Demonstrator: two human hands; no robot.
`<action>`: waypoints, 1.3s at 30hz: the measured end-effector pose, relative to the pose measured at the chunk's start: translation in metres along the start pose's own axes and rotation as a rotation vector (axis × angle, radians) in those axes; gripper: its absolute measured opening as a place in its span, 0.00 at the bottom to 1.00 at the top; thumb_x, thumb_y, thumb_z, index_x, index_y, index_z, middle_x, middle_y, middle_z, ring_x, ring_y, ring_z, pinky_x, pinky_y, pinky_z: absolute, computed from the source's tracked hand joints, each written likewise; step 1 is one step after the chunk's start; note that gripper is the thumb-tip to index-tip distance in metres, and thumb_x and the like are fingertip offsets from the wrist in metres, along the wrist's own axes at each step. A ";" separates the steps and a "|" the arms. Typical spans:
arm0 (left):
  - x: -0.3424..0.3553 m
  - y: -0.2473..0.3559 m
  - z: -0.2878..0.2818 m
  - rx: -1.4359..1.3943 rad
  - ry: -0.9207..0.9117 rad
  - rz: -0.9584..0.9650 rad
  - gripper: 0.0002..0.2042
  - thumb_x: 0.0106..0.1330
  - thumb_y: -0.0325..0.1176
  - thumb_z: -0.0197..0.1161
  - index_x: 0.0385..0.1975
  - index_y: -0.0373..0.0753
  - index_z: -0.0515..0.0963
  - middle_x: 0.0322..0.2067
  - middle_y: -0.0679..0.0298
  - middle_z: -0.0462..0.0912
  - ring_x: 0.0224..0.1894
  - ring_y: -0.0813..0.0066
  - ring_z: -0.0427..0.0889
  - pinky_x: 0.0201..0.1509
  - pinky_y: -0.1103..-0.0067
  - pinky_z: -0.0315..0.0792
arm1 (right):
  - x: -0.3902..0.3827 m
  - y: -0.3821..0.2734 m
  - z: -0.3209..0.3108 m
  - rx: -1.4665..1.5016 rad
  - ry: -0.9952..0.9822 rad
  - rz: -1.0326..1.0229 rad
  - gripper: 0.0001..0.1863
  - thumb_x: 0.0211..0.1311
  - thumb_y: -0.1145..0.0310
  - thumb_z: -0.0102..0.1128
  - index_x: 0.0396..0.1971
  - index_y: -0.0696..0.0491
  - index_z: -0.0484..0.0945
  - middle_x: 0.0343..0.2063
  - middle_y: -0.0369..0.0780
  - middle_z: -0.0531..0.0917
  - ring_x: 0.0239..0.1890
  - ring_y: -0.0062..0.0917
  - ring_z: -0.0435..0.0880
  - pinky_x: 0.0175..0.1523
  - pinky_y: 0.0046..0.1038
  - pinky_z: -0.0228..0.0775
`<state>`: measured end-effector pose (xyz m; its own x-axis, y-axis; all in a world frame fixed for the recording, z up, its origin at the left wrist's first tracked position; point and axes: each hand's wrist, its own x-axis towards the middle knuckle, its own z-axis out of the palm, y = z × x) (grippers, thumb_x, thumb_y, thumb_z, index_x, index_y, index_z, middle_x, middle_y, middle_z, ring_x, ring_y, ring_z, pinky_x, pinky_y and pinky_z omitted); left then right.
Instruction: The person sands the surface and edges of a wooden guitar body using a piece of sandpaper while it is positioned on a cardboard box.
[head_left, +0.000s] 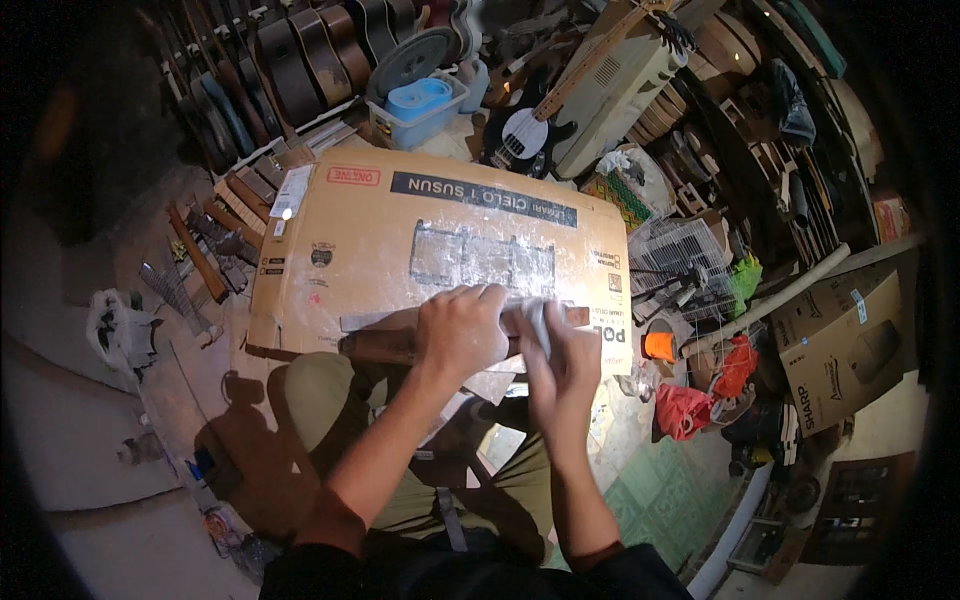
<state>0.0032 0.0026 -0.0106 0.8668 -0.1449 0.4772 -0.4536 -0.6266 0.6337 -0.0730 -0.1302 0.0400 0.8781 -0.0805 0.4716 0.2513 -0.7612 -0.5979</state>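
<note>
A large flat cardboard box (370, 205) lies in front of me, with dark print and a furniture drawing on its top. Across its near edge is a long dark wooden piece (380, 347), with a thin pale strip (370, 320) along its far side. My left hand (460, 328) is closed over the middle of the wooden piece, its knuckles up. Just to the right, my right hand (567, 350) pinches a pale grey pad or folded sheet (537, 325) over the wood's right part. Motion smears this pad, so its kind is unclear.
Guitar bodies (290, 65) line the back left, beside a clear bin (420, 115) with a blue container. A dark round-bodied instrument (522, 135) stands beyond the box. Wood offcuts (195, 250) lie left; a wire rack (680, 260), red bag (683, 410) and another carton (850, 350) are right.
</note>
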 end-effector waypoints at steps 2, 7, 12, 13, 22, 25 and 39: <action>0.002 -0.001 0.002 -0.003 0.032 -0.003 0.05 0.54 0.33 0.65 0.25 0.41 0.77 0.25 0.57 0.84 0.30 0.54 0.86 0.35 0.61 0.80 | -0.015 -0.004 -0.005 -0.053 0.024 -0.037 0.25 0.59 0.79 0.70 0.59 0.56 0.80 0.41 0.46 0.78 0.46 0.36 0.79 0.55 0.36 0.71; -0.001 0.007 -0.007 0.001 0.001 -0.007 0.07 0.51 0.35 0.67 0.25 0.41 0.76 0.24 0.57 0.83 0.30 0.54 0.86 0.34 0.62 0.79 | 0.026 0.002 0.003 0.116 -0.008 0.140 0.25 0.62 0.77 0.69 0.60 0.58 0.79 0.40 0.46 0.79 0.44 0.35 0.81 0.52 0.34 0.72; -0.008 0.004 -0.002 -0.017 0.115 0.013 0.04 0.50 0.29 0.64 0.26 0.41 0.78 0.23 0.58 0.82 0.27 0.55 0.85 0.33 0.62 0.79 | 0.011 -0.001 0.005 0.162 0.019 0.078 0.23 0.60 0.78 0.69 0.58 0.58 0.81 0.41 0.48 0.80 0.48 0.39 0.79 0.55 0.35 0.70; -0.009 0.006 -0.003 0.001 0.081 0.003 0.03 0.50 0.28 0.63 0.25 0.41 0.78 0.23 0.58 0.82 0.28 0.55 0.85 0.33 0.63 0.79 | 0.029 0.000 0.008 0.179 0.016 0.190 0.23 0.61 0.77 0.69 0.58 0.58 0.80 0.41 0.48 0.80 0.46 0.39 0.78 0.54 0.35 0.70; -0.010 0.003 -0.004 0.054 0.036 -0.004 0.04 0.49 0.28 0.63 0.25 0.42 0.77 0.24 0.59 0.83 0.29 0.56 0.85 0.33 0.63 0.79 | 0.031 0.007 0.018 0.293 -0.010 0.263 0.26 0.63 0.82 0.66 0.62 0.61 0.76 0.49 0.47 0.79 0.52 0.33 0.81 0.60 0.29 0.72; -0.009 -0.007 0.002 0.003 0.043 0.033 0.04 0.49 0.29 0.64 0.25 0.42 0.77 0.23 0.58 0.82 0.28 0.54 0.84 0.33 0.62 0.78 | -0.014 -0.012 -0.005 0.019 -0.047 0.051 0.26 0.62 0.81 0.68 0.61 0.60 0.77 0.51 0.49 0.80 0.52 0.34 0.82 0.61 0.32 0.72; -0.017 0.010 -0.004 0.014 0.072 0.024 0.06 0.48 0.30 0.65 0.27 0.43 0.80 0.25 0.60 0.83 0.29 0.57 0.85 0.32 0.63 0.79 | 0.014 0.005 0.008 0.271 0.049 0.193 0.25 0.59 0.81 0.69 0.58 0.57 0.81 0.45 0.49 0.82 0.47 0.40 0.83 0.55 0.34 0.74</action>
<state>-0.0171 0.0020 -0.0104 0.8383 -0.1053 0.5350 -0.4708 -0.6346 0.6128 -0.0566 -0.1304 0.0381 0.9012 -0.2423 0.3594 0.1872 -0.5303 -0.8269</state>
